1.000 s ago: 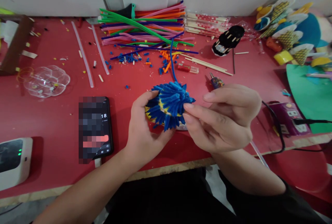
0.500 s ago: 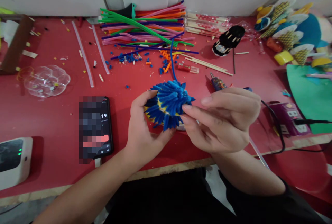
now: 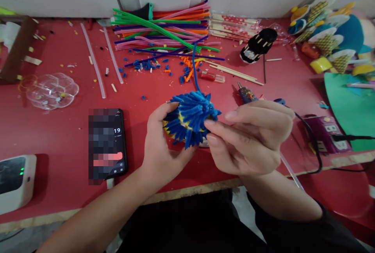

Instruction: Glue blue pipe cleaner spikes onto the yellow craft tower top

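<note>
Head view, near to far.

Left hand (image 3: 159, 143): curled around the left side of the blue pipe-cleaner ball (image 3: 189, 118), thumb on its upper left edge, palm under its lower left. Gripping it, held just above the bench (image 3: 67, 135), near the front edge.

Right hand (image 3: 252, 139): comes in from the right, fingers half extended. Fingertips (image 3: 209, 122) pinch the tufts on the ball's right edge. Forefinger lies just above them, pointing at the ball without touching. So the ball sits between my two hands, touched by both, yellow showing between the blue spikes.

Left of my left hand: phone (image 3: 108, 143) flat on the bench, screen lit. Further left, at the near corner, a white device (image 3: 14, 182) with small green lights.

Right of my right hand: black cable (image 3: 315, 143) running to a purple tool (image 3: 325, 131); green sheet (image 3: 348, 108) beyond it.

Mid bench: one long blue pipe cleaner (image 3: 193, 65) rises from the ball's top toward the back. Cut blue and orange bits (image 3: 146, 65) are scattered around it. Wooden sticks (image 3: 231, 71) to the right, clear plastic tray (image 3: 52, 90) well off to the left, two clear rods (image 3: 93, 61) beside it.

Back of bench, by the wall: pile of coloured pipe cleaners (image 3: 164, 30), a black piece stuck with sticks (image 3: 258, 45), and finished craft figures (image 3: 322, 30) at far right.
</note>
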`<action>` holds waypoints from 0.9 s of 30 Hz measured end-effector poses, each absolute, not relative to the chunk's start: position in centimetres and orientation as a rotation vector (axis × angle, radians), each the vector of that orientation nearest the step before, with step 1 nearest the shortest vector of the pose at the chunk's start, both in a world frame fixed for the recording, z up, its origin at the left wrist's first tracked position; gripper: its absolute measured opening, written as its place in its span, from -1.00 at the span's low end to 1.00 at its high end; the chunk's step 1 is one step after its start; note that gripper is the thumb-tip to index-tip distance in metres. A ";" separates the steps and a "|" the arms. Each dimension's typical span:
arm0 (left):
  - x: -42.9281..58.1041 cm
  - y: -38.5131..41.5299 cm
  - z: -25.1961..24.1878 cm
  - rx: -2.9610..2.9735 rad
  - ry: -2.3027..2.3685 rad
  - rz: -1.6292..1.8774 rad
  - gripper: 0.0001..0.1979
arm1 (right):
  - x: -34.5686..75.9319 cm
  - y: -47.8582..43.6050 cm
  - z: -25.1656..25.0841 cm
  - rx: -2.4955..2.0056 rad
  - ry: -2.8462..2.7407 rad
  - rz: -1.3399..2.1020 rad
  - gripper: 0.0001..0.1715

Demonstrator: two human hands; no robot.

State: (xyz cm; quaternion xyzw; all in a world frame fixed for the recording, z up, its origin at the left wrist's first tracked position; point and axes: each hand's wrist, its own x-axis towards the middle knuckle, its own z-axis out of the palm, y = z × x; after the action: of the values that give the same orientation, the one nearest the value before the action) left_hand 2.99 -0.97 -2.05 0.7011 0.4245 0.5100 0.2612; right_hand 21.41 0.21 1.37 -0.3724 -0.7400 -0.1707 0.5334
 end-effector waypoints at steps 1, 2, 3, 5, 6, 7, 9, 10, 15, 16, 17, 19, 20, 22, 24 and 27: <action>3.0 -1.0 -2.0 1.903 1.150 1.380 -0.20 | 21.3 0.1 1.4 -0.900 -1.755 -0.413 -0.86; 2.9 -1.0 -2.0 1.907 1.144 1.383 -0.20 | 21.2 0.1 1.4 -0.915 -1.745 -0.417 -0.87; 2.9 -0.9 -2.0 1.914 1.132 1.389 -0.20 | 21.2 0.0 1.4 -0.928 -1.738 -0.419 -0.88; 2.9 -0.9 -1.9 1.926 1.107 1.390 -0.21 | 21.1 0.0 1.4 -0.939 -1.730 -0.409 -0.89; 2.8 -0.9 -1.9 1.930 1.101 1.389 -0.21 | 21.1 0.0 1.4 -0.932 -1.727 -0.404 -0.90; 2.8 -0.9 -1.9 1.933 1.096 1.386 -0.22 | 21.1 0.0 1.4 -0.919 -1.727 -0.399 -0.90; 2.8 -0.9 -1.9 1.929 1.087 1.394 -0.22 | 21.1 0.0 1.4 -0.878 -1.722 -0.404 -0.91; 2.8 -0.9 -2.0 1.922 1.083 1.408 -0.21 | 21.1 0.0 1.3 -0.871 -1.717 -0.403 -0.92; 3.0 -0.8 -2.6 1.851 1.098 1.479 -0.18 | 20.7 -0.2 1.4 -0.961 -1.695 -0.333 -0.93; 3.1 -0.8 -2.6 1.841 1.105 1.482 -0.19 | 20.6 -0.2 1.5 -0.976 -1.690 -0.330 -0.91; 3.1 -0.9 -2.7 1.836 1.108 1.483 -0.20 | 20.5 -0.2 1.5 -0.984 -1.686 -0.331 -0.90; 3.2 -0.9 -2.7 1.830 1.114 1.494 -0.20 | 20.3 -0.3 1.5 -0.973 -1.689 -0.337 -0.90; 3.2 -0.9 -2.6 1.826 1.119 1.506 -0.20 | 20.3 -0.3 1.5 -0.963 -1.695 -0.337 -0.90; 3.3 -0.8 -2.5 1.822 1.134 1.535 -0.20 | 20.3 -0.3 1.5 -0.965 -1.710 -0.328 -0.90; 3.3 -0.7 -2.3 1.825 1.160 1.554 -0.21 | 20.3 -0.4 1.6 -0.990 -1.724 -0.315 -0.89; 3.3 -0.6 -2.1 1.842 1.195 1.573 -0.23 | 20.3 -0.6 1.8 -1.008 -1.735 -0.300 -0.87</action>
State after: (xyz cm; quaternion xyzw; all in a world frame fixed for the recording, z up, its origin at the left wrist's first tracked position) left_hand 3.25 -0.57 -2.09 0.6654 0.4316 0.5684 0.2187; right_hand 20.33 -0.61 1.75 -0.4218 -0.7261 -0.1257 0.5282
